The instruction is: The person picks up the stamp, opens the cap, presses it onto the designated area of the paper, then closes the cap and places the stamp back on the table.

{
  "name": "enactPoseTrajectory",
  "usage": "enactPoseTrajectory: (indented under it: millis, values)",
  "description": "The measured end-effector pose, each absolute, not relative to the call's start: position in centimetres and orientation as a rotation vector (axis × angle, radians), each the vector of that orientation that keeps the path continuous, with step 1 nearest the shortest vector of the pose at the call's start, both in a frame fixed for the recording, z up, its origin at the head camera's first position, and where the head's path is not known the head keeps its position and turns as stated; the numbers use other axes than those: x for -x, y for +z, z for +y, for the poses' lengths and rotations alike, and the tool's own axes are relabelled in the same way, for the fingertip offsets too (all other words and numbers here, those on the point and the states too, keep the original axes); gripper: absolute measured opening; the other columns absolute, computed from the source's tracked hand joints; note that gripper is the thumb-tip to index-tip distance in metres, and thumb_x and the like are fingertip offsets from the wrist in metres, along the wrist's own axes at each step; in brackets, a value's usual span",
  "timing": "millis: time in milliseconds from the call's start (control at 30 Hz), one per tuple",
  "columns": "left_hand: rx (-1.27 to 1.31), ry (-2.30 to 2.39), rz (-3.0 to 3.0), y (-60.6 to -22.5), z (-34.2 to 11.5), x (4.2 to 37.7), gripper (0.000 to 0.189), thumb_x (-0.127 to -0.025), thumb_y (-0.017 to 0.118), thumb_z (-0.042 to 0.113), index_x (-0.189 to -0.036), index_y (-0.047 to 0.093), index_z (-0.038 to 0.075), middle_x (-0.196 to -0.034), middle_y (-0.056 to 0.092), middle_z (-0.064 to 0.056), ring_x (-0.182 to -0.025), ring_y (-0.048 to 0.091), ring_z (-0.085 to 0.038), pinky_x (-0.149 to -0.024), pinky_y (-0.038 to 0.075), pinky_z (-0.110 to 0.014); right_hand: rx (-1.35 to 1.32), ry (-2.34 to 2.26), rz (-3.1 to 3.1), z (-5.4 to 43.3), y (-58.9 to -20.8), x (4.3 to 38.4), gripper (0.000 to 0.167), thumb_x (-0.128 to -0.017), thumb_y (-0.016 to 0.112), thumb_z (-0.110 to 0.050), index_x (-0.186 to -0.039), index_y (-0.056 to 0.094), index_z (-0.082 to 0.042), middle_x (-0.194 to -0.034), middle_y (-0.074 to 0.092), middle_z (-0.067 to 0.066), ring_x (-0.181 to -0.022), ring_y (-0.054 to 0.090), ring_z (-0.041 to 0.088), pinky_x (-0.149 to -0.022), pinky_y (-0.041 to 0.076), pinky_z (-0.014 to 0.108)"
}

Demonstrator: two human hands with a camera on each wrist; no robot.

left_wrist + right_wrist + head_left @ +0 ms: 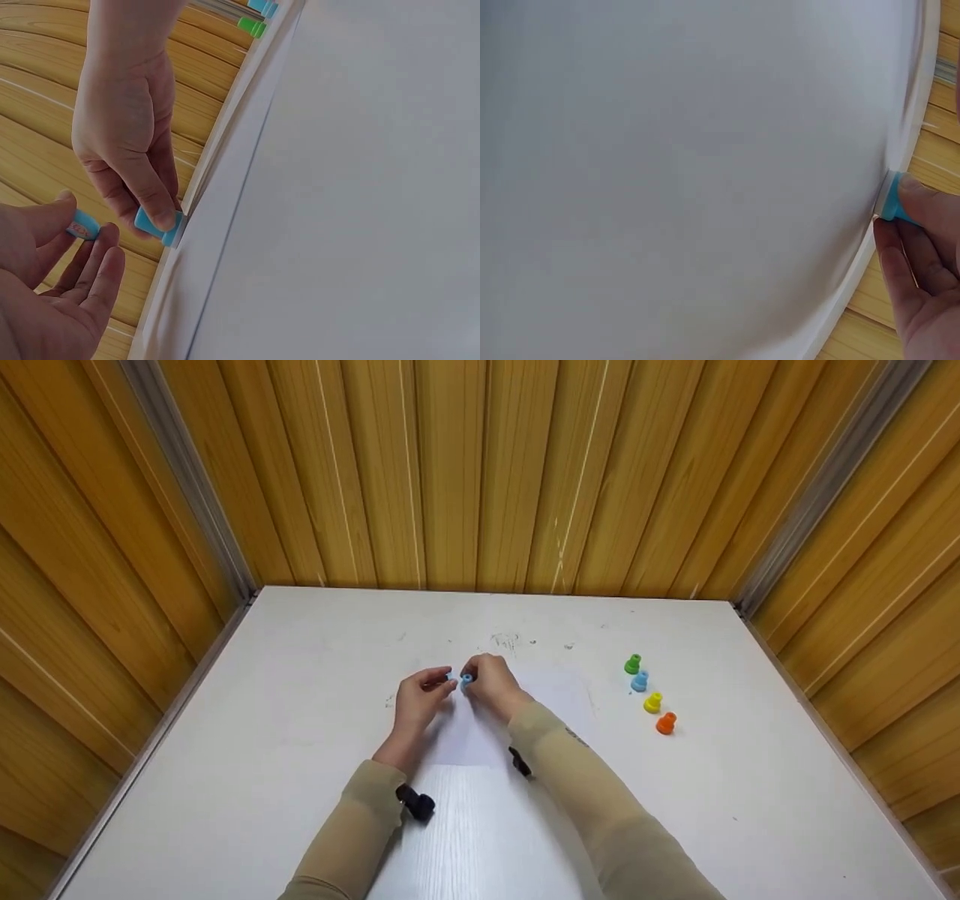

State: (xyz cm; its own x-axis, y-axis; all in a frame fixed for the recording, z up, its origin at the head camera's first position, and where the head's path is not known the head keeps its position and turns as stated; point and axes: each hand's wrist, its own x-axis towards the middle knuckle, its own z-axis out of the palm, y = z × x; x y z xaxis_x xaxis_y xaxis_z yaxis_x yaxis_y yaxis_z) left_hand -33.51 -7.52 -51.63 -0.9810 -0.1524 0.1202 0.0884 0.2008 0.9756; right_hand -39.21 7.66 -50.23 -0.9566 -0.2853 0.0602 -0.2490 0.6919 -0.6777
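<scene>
My right hand (493,684) pinches a small light-blue stamp (155,222) between thumb and fingers. The stamp's pale base meets or nearly meets a sheet of white paper (559,697); whether it is pressed down I cannot tell. Just to its left, my left hand (421,701) pinches a small light-blue cap (84,224) with a picture on its end, held apart from the stamp and above the table. In the right wrist view, fingers and thumb cover part of the blue stamp (893,196).
On the right of the white table (300,675), a green stamp (633,664), another blue stamp (640,682), a yellow stamp (653,703) and an orange stamp (666,724) stand in a slanting row. Wood-patterned walls (450,472) enclose the back and sides.
</scene>
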Motion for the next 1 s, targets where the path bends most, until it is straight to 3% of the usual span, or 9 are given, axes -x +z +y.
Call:
enactPoseTrajectory:
  millis: [167,300,567,700,1000]
  values:
    - [-0.047,-1.881,-2.277,-51.7,-7.5,33.5,0.029,-0.091,0.077,0.007,-0.12,0.074,-0.001,-0.113,0.076,-0.02,-0.096,0.071,-0.021,-0.076,0.059,-0.019,0.434,-1.25,2.817,8.2,-50.1,39.3,0.017,-0.085,0.078,0.003,-0.102,0.077,0.0,-0.099,0.078,0.014,-0.096,0.073,0.028,-0.092,0.06,0.037]
    - [-0.028,-1.91,-2.252,-51.2,-7.3,33.6,0.034,-0.092,0.076,0.007,-0.124,0.071,-0.002,-0.113,0.074,-0.02,-0.094,0.073,-0.021,-0.076,0.061,-0.023,0.348,-1.61,2.739,9.7,-48.2,38.9,0.025,-0.084,0.083,-0.004,-0.108,0.078,-0.002,-0.105,0.079,0.014,-0.099,0.074,0.026,-0.09,0.062,0.034]
    - [0.024,-2.01,-2.229,-51.3,-6.6,33.1,0.027,-0.096,0.073,0.011,-0.121,0.07,0.0,-0.109,0.075,-0.015,-0.093,0.076,-0.019,-0.084,0.064,-0.031,0.095,-2.343,2.176,12.4,-48.8,36.2,0.034,-0.088,0.078,0.002,-0.121,0.071,0.007,-0.112,0.077,0.011,-0.1,0.073,0.014,-0.091,0.062,0.024]
    - [0.08,-2.036,-2.244,-51.4,-6.4,33.0,0.028,-0.096,0.074,0.013,-0.12,0.071,-0.001,-0.107,0.077,-0.014,-0.093,0.076,-0.019,-0.084,0.063,-0.031,-0.003,-2.439,1.972,12.6,-50.0,35.1,0.033,-0.09,0.074,0.006,-0.122,0.07,0.007,-0.11,0.077,0.005,-0.097,0.072,0.01,-0.087,0.061,0.021]
    - [0.176,-2.068,-2.26,-51.5,-6.1,32.8,0.024,-0.092,0.078,0.011,-0.113,0.074,-0.001,-0.106,0.078,-0.015,-0.09,0.076,-0.016,-0.08,0.062,-0.027,0.107,-2.407,1.9,12.2,-50.8,34.2,0.035,-0.09,0.072,0.008,-0.125,0.067,0.012,-0.107,0.079,0.006,-0.097,0.073,0.009,-0.089,0.061,0.021]
